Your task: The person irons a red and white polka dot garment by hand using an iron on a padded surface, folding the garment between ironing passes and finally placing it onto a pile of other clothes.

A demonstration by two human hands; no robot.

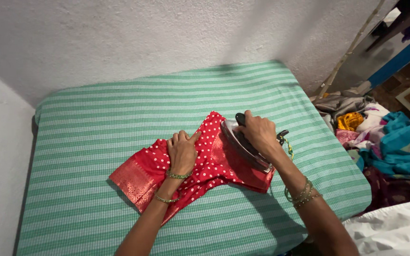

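Observation:
A red blouse with white dots (205, 163) lies spread on a green-and-white striped bed cover (119, 114); one sleeve end has a gold-red woven border. My left hand (182, 150) presses flat on the middle of the blouse, fingers pointing away from me. My right hand (258, 132) grips the dark handle of a metal clothes iron (243, 144), which rests on the right part of the blouse. Both wrists wear thin green and gold bangles.
White rough walls close in the bed at the back and left. A heap of mixed coloured clothes (380, 142) lies on the floor to the right. A white cloth (395, 230) shows at the lower right corner.

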